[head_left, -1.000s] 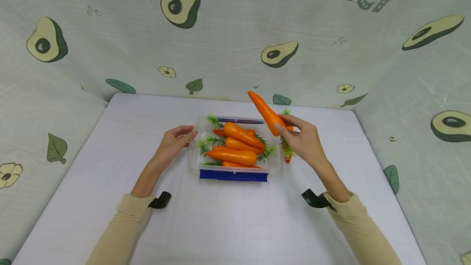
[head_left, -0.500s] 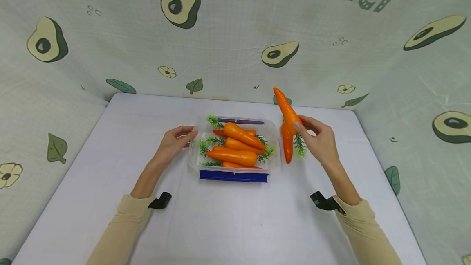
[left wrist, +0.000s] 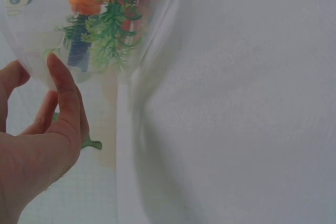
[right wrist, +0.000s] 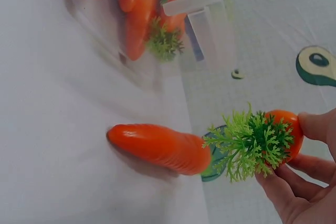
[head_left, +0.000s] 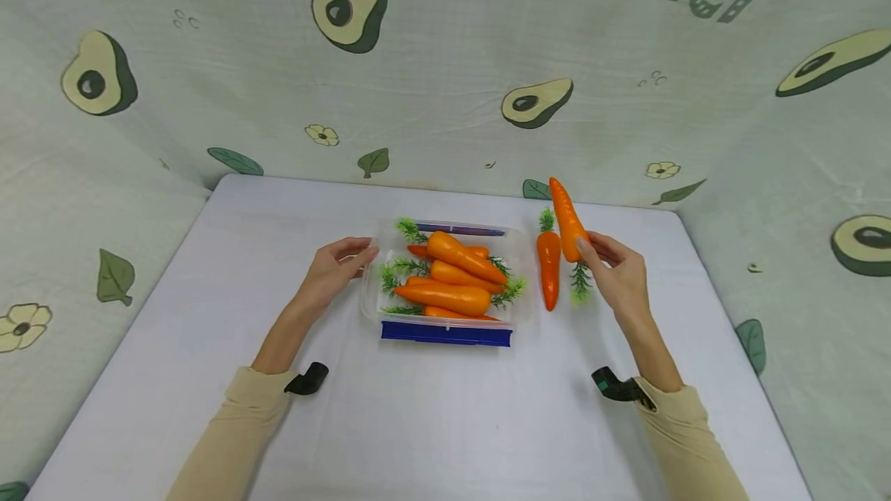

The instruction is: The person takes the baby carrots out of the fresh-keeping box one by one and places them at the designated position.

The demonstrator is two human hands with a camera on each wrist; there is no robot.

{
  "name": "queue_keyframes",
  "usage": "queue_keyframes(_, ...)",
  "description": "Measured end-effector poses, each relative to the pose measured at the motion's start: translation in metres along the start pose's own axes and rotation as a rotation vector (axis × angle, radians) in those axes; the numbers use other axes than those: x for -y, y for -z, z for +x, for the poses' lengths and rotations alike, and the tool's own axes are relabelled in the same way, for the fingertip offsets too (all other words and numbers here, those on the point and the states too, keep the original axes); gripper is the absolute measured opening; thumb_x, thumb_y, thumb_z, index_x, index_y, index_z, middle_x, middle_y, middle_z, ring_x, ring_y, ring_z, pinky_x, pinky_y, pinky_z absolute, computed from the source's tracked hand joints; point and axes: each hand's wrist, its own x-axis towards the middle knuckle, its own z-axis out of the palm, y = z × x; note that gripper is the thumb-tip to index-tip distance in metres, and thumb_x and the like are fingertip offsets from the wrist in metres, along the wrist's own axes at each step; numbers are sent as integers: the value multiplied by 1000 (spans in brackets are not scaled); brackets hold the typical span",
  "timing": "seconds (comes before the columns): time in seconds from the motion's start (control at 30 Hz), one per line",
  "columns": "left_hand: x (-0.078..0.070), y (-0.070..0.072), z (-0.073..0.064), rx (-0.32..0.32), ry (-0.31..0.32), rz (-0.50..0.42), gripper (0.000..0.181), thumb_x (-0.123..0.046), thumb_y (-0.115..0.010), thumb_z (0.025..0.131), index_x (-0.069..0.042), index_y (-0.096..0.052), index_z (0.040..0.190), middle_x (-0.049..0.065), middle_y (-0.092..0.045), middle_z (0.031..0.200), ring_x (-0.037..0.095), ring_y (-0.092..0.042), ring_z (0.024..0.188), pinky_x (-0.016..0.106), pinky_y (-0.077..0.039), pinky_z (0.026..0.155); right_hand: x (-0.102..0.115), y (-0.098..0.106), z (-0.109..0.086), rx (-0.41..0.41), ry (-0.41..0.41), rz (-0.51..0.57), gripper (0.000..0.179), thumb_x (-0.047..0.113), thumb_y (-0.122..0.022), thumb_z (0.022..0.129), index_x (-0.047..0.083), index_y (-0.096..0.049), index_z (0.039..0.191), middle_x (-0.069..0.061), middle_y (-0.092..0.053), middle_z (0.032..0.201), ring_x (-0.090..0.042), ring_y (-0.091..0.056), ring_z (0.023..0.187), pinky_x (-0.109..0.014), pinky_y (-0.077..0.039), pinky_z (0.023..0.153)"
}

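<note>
Head view, left to right: my left hand (head_left: 337, 261) sits where it was half a second ago, its fingers bent, thumb and forefinger lightly pinching the left edge of the clear plastic box (head_left: 518, 253). The heaped carrots (head_left: 444, 298) lie in the box as before, above the blue latch (head_left: 445, 333) along its front. Just right of the box, the loose carrot (head_left: 549, 273) rests on the white table (head_left: 418, 424), tip towards me; half a second ago the carrot I hold crossed in front of it, and now the two show side by side. That held carrot (head_left: 567, 219) points tip upward, more upright than before, and my right hand (head_left: 619, 269) has come slightly further right, thumb and fingers closed around its thick end.

My left wrist view shows what the head view hides: green fronds crowding close behind the plastic near my fingertips. My right wrist view brings the held carrot's leafy top (right wrist: 252, 145) to the front, covering much of the orange, whereas only the head view gives its full length. It also shows a clear flap (right wrist: 210, 30) on the box's right side.
</note>
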Motion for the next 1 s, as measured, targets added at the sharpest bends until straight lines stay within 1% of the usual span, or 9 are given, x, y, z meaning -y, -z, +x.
queue_keyframes(0.13,1,0,0,-1,-1,-7,50,-33,-71,100,-3,-61,138,13,-65,128,34,-62,119,28,-56,89,-8,2,1,-18,-53,24,56,39,-67,100,0,-61,140,-24,-64,133,4,-62,96,-10,-51,82)
queue_keyframes(0.3,1,0,-1,4,-5,-6,51,-34,-70,100,-3,-61,139,13,-64,129,33,-62,120,27,-56,90,-21,3,4,-35,-118,52,59,39,-67,100,-2,-59,141,-25,-62,134,6,-65,89,-11,-53,82)
queue_keyframes(0.5,0,0,0,5,4,-8,52,-34,-69,101,-2,-60,140,15,-62,132,34,-61,121,23,-55,88,-35,3,7,-45,-173,32,59,40,-67,100,-1,-59,142,-25,-62,134,7,-64,85,-14,-54,82)
queue_keyframes(0.6,-1,-1,0,5,3,-13,51,-33,-69,101,-2,-60,140,15,-62,131,34,-61,121,23,-54,87,-40,2,9,-50,-207,20,59,41,-68,99,0,-60,141,-16,-68,127,6,-65,83,-14,-54,82)
queue_keyframes(0.67,-2,-1,-1,7,-1,-14,51,-33,-70,100,-2,-60,140,14,-63,129,34,-61,121,23,-55,87,-43,2,9,-57,-228,19,59,41,-68,99,0,-61,140,-6,-71,117,5,-65,81,-14,-54,80)
queue_keyframes(0.73,-1,-1,-1,5,-3,-18,50,-33,-70,100,-2,-61,138,11,-64,127,34,-62,120,23,-55,86,-46,1,10,-67,-236,22,58,41,-69,99,-1,-63,138,4,-70,107,6,-65,80,-12,-53,78)
queue_keyframes(0.8,-1,-2,-1,1,-6,-24,49,-33,-71,100,-2,-62,137,9,-65,124,34,-62,120,23,-56,86,-50,1,11,-72,-240,23,57,40,-70,99,-2,-63,137,6,-70,104,7,-64,79,-12,-53,77)
queue_keyframes(0.87,-1,-2,-1,1,-6,-24,49,-32,-71,100,-1,-61,137,9,-65,124,34,-62,120,23,-56,86,-53,0,12,-72,-243,13,58,40,-69,99,-3,-63,137,1,-71,107,8,-64,78,-11,-53,75)
queue_keyframes(1.0,-2,-1,-2,0,3,-21,50,-33,-71,100,-1,-61,137,11,-65,126,34,-62,119,23,-55,86,-58,-2,14,-67,-249,-23,59,42,-69,99,-4,-63,136,-18,-70,121,9,-62,77,-10,-52,73)
